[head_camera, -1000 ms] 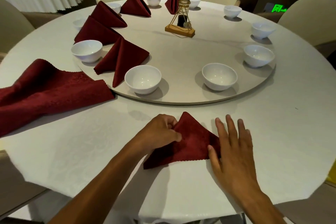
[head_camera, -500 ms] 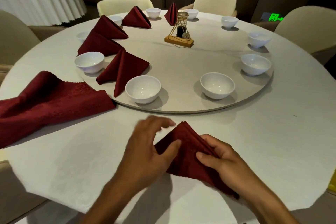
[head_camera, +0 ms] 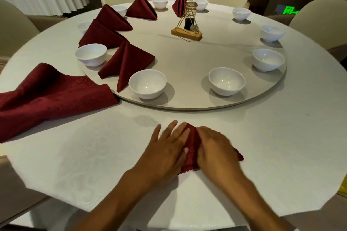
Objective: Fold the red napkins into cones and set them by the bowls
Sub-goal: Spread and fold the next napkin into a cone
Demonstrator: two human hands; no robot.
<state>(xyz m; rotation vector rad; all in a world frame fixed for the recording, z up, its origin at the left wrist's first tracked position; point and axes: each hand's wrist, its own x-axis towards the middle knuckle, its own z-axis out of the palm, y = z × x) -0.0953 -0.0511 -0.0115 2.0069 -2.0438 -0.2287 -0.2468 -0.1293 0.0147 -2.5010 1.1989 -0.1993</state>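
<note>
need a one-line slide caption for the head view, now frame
Both hands, left hand and right hand, press a half-folded red napkin on the tablecloth, finished cones beside bowls beyond.

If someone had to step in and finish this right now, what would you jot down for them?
Left hand: flat, pressing the napkin being folded on the tablecloth. Right hand: on the same napkin; its grip is unclear.
Done: five cones stand by the left and far bowls on the turntable.
Left: finish this napkin, set it by the nearest bowl, then fold the spare napkins for the remaining right-side bowls.
</note>
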